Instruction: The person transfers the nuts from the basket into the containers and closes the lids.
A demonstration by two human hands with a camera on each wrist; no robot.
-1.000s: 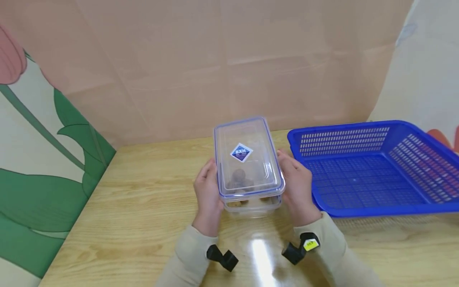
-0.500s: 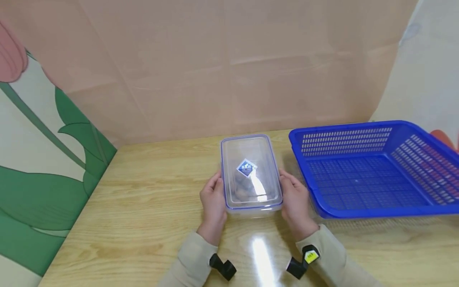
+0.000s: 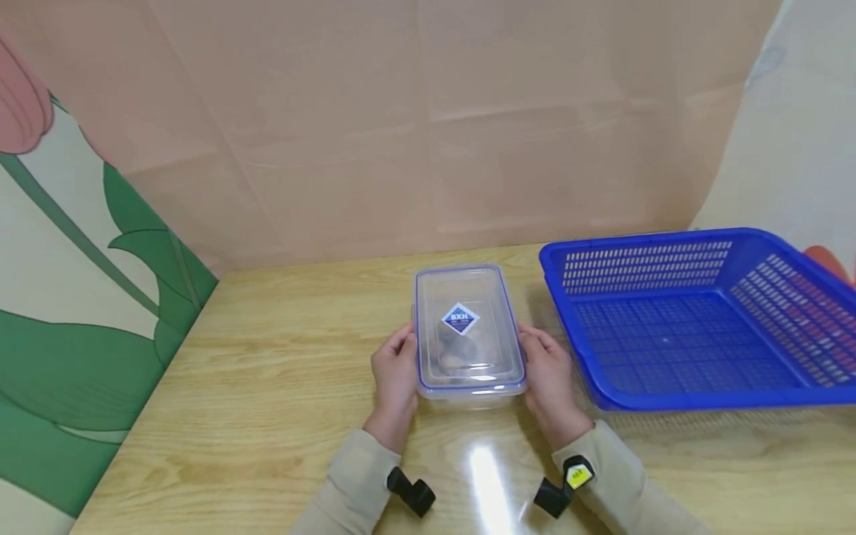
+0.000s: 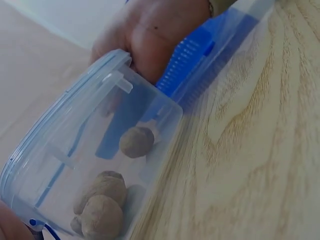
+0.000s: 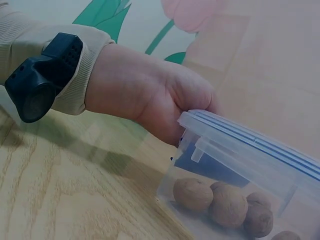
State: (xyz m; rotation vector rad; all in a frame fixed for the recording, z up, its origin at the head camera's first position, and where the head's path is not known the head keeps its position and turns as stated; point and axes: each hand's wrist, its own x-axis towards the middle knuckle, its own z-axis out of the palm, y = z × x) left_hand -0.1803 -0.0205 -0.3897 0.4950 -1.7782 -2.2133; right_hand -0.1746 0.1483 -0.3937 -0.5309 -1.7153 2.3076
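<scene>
A clear plastic food container (image 3: 471,349) with a blue-rimmed lid (image 3: 478,286) stands between both hands, its base on the table in the wrist views. My left hand (image 3: 396,375) grips its left side; the right hand (image 3: 550,379) grips the opposite side. A diamond-shaped sticker (image 3: 460,319) marks the lid. Through the walls, the right wrist view shows several round brown walnut-like balls (image 5: 228,206) at the bottom. My left hand (image 5: 150,95) appears across the container there, and my right hand (image 4: 155,37) in the left wrist view. The fingertips are mostly hidden.
To the right, a blue plastic basket (image 3: 669,397) with slotted sides sits close to my right hand. The wooden table (image 3: 267,357) extends to the left. Behind it rises a pinkish backdrop (image 3: 334,134), with painted green leaves (image 3: 67,371) at the left.
Both hands have lowered the container toward me, from tilted and raised to flat on the table. The lid, visibly above the base at first, now sits level on it. The basket stays put.
</scene>
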